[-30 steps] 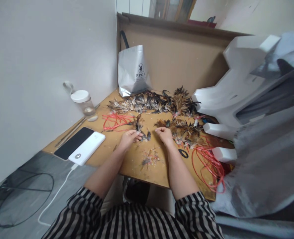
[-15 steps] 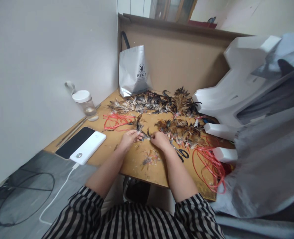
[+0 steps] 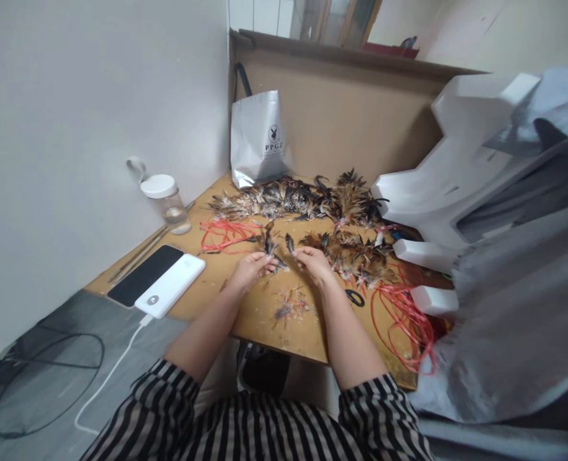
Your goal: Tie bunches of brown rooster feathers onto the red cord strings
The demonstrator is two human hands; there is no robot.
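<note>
My left hand is closed on a small bunch of brown and dark feathers, whose tips point up and away from me. Just to its right, my right hand pinches a single dark feather between thumb and finger, held upright and apart from the bunch. Beyond and beside the right hand lies a row of brown feather bundles. Scissors show one black handle loop by my right forearm, the rest hidden beneath it. Feather scraps lie on the table between my forearms.
At the back is a longer row of feather bundles before a silver bag. Red strings lie left, more red strands right. A phone, white power bank and lidded jar stand left; white foam borders the right.
My right hand has lifted slightly and turned, raising the single feather upright. More of the scissors is now covered by my forearm. The left hand stays with its bunch.
</note>
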